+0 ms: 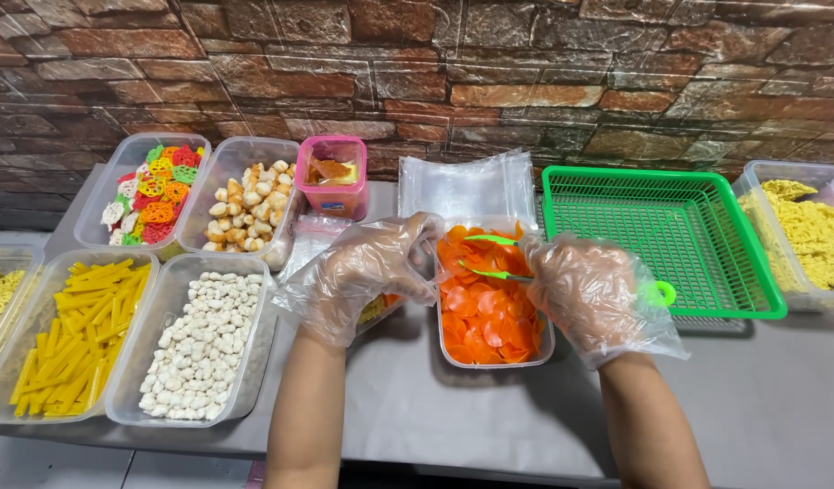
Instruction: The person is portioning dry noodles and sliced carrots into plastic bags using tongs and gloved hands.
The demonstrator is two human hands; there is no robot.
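Green tongs point(492, 258) between right fingers point(545, 272)

Bare worktop point(435, 407) lies open at 6 o'clock, between and below both forearms. At 9 o'clock the tubs of white pellets point(199, 349) and yellow sticks point(63, 340) block passage. The green basket point(670, 235) walls off 2 o'clock; a stack of clear bags point(467, 186) fills 12 o'clock.

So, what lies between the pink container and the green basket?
In the head view, a stack of clear plastic bags lies between the pink container and the green basket.
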